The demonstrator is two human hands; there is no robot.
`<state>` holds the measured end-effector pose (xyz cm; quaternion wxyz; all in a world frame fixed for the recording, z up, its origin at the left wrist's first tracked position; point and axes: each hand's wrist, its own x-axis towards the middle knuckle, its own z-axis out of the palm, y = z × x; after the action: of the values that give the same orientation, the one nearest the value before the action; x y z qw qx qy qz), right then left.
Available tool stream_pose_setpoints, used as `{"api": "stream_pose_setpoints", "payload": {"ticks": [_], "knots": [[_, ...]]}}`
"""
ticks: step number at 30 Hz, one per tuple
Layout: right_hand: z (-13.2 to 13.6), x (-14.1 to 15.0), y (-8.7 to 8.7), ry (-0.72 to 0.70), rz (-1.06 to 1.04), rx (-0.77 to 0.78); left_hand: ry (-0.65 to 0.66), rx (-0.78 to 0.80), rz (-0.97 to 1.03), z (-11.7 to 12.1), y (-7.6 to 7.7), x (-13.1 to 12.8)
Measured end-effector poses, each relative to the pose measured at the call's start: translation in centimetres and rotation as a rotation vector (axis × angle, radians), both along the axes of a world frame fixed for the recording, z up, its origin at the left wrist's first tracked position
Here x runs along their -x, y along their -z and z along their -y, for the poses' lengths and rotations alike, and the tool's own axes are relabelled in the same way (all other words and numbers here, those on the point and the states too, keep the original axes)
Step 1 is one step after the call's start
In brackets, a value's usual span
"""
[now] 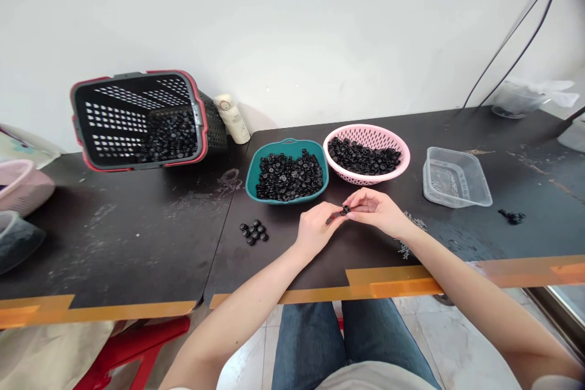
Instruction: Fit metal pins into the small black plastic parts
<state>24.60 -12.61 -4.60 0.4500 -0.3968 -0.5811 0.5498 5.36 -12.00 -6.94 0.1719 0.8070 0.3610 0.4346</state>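
My left hand (315, 228) and my right hand (377, 210) meet over the black table (150, 225), both pinched on one small black round part (345, 211) between their fingertips. Just behind them stand a teal basket (252, 180) and a pink colander (397, 149), each filled with several of the same black parts. A small cluster of black parts (254, 232) lies on the table left of my left hand. Several small grey pieces (409, 237) lie under my right wrist.
A tipped grey and red basket (137, 119) with black parts lies at the back left, a white bottle (232, 119) beside it. A clear plastic tub (454, 177) sits to the right, with a few black bits (512, 216) beyond. Pink and clear containers (18, 195) stand at far left.
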Motion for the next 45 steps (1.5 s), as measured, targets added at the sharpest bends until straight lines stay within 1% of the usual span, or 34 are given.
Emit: {"api": "stream_pose_setpoints", "payload": {"ticks": [6,11,15,20,22,25,29,32,35,39,42,45], "knots": [[0.1,0.1,0.2,0.016,-0.021,0.044,-0.017,0.001,0.019,0.0,0.2,0.0],[0.3,0.5,0.2,-0.019,-0.019,0.065,0.01,0.056,0.046,0.0,0.3,0.0],[0.4,0.8,0.2,-0.036,-0.025,0.085,0.007,0.042,0.025,0.1,0.2,-0.1],[0.4,1.0,0.2,-0.032,-0.122,0.178,-0.021,0.022,0.024,0.1,-0.4,0.0],[0.4,1.0,0.1,-0.053,-0.177,0.187,-0.012,0.028,0.05,0.1,-0.6,0.0],[0.4,1.0,0.0,-0.069,-0.214,0.164,0.033,0.007,0.112,0.0,-0.6,0.0],[0.6,1.2,0.1,-0.022,-0.238,0.117,0.051,-0.084,0.181,-0.1,-0.4,0.1],[0.7,1.3,0.2,0.035,-0.175,0.048,0.043,-0.143,0.156,-0.1,-0.4,0.2],[0.9,1.2,0.0,0.112,-0.088,-0.067,0.041,-0.179,0.142,-0.1,-0.4,0.3],[1.1,1.1,-0.3,0.121,-0.025,-0.183,0.037,-0.19,0.149,0.0,-0.4,0.3],[1.2,1.1,-0.4,0.099,-0.034,-0.178,0.024,-0.197,0.153,0.0,-0.4,0.3],[1.2,1.1,-0.2,0.108,-0.076,-0.113,0.014,-0.195,0.171,0.1,-0.3,0.3]]}}
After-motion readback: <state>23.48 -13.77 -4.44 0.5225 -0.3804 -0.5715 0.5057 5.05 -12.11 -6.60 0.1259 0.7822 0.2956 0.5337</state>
